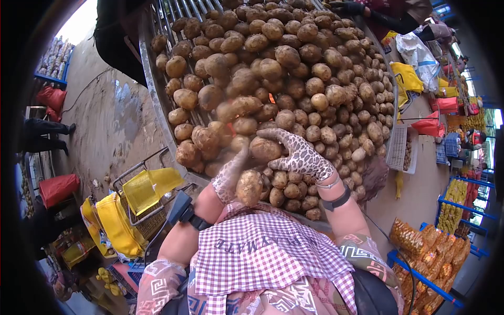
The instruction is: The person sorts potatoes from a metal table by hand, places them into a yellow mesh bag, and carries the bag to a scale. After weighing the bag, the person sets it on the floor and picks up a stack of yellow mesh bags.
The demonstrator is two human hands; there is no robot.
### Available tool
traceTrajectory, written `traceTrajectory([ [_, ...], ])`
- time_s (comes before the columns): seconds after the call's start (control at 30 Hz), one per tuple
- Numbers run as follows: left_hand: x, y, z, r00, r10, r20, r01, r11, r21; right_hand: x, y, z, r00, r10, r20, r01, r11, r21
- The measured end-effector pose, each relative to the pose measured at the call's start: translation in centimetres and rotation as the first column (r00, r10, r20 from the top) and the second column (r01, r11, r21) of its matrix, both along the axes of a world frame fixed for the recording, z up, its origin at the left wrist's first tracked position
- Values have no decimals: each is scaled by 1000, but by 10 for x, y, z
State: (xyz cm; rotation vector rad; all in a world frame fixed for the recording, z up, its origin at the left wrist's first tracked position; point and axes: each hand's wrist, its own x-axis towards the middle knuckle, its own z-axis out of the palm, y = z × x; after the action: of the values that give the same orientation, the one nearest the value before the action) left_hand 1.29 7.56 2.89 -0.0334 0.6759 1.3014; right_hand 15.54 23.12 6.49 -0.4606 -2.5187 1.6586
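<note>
Brown, soil-marked potatoes [273,68] cover a sloping metal sorting table before me. My right hand [303,152], in a leopard-print glove, has its fingers and thumb around a potato [265,149] at the near end of the heap. My left hand [229,177], in the same kind of glove, is smeared by motion just left of it. A large potato [249,187] is beside the left hand, close to my checked apron [262,252]; whether that hand grips it I cannot make out. Several potatoes around the left hand are blurred.
A metal rail [157,100] edges the table on the left. Yellow mesh sacks [123,220] hang on a frame at lower left. A white crate [403,149] stands to the right, with filled orange net bags [433,257] below. Another person's dark-gloved hand [347,8] reaches in at the top.
</note>
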Motion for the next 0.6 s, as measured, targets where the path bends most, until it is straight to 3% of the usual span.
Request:
traceTrajectory([
  [0.07,-6,-12,-7,994,-33,-103,32,999,-17,2,-10,-1,993,-114,-25,111,990,-83],
  [0.13,-14,-22,-7,979,-49,-196,56,998,34,2,-17,-7,992,-118,-37,115,989,-88],
  [0.23,-36,-55,0,997,19,-71,-16,999,39,-5,-33,-7,993,-112,-22,110,989,-97],
  [0.27,-43,-70,3,993,90,-75,-90,996,14,-7,-42,-12,991,-126,49,128,991,-41],
  [0.3,-53,-91,-7,986,165,27,-166,986,7,-7,-51,-18,982,-147,118,145,989,19],
  [0.37,-68,-137,-29,877,456,151,-457,889,-27,-7,-77,-55,993,-93,73,78,977,197],
  [0.43,-71,-160,-42,816,562,135,-552,827,-110,-26,-95,-30,989,-71,128,41,975,220],
  [0.47,-71,-167,-44,754,648,111,-624,758,-190,-34,-100,-41,998,-33,54,16,960,280],
  [0.57,-59,-173,-34,744,644,178,-603,762,-236,-59,-107,-48,998,27,-59,1,903,430],
  [0.6,-53,-173,-37,728,663,175,-617,744,-256,-66,-111,-57,998,35,43,-53,823,566],
])
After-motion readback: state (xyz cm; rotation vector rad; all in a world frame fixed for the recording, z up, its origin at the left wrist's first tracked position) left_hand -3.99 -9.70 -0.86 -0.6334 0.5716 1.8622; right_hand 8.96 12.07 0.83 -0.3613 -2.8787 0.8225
